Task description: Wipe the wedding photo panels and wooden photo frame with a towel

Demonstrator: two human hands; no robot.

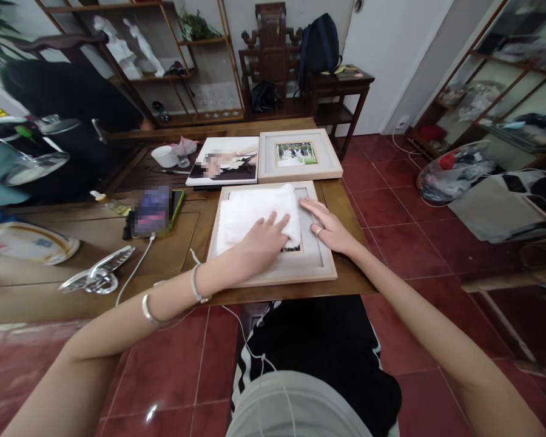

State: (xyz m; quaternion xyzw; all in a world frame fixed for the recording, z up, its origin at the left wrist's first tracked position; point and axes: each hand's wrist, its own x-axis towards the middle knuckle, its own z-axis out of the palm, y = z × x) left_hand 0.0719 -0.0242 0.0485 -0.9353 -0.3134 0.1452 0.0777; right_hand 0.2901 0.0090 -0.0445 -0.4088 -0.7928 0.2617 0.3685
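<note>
A pale wooden picture frame (295, 274) lies flat near the table's front edge. Spread over much of its face is a white cloth (255, 206), which hides most of the picture inside. My left hand (267, 241) rests on the cloth with its fingers spread, pressing it against the frame. On the frame's right side lies my right hand (326, 226), fingers stretched out and touching the border next to the cloth. Neither hand is wrapped round anything.
Behind lie a second framed photo (295, 155) and a white-edged photo panel (225, 161). Left on the table (173, 267) are a cabled phone (157, 209), a clear hair claw (100, 273), a dropper bottle (109, 203) and a white cup (164, 156). Red tiles (418, 243) cover the floor.
</note>
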